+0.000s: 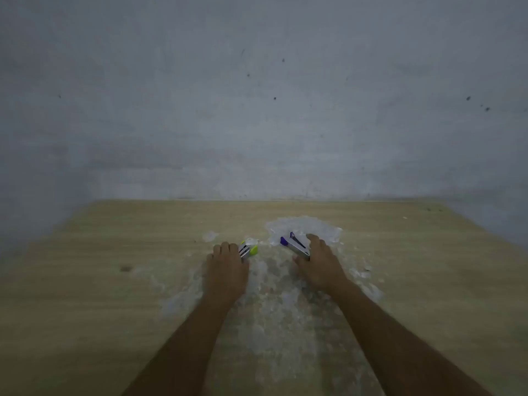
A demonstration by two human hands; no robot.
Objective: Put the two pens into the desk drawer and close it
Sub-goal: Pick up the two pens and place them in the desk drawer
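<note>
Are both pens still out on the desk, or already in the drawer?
Out. The green-capped pen lies on the desktop under the left hand; the purple-capped pen under the right hand. No drawer in view.

We see 2 pens on the desk top (114, 252), both lying flat near its middle. The green-capped pen (249, 250) has a silvery barrel and a lime-green end pointing right, its near end hidden. Just to its right, the purple-capped pen (295, 245) lies on the desk's worn whitish patch, angled with its purple end up-left.
</note>
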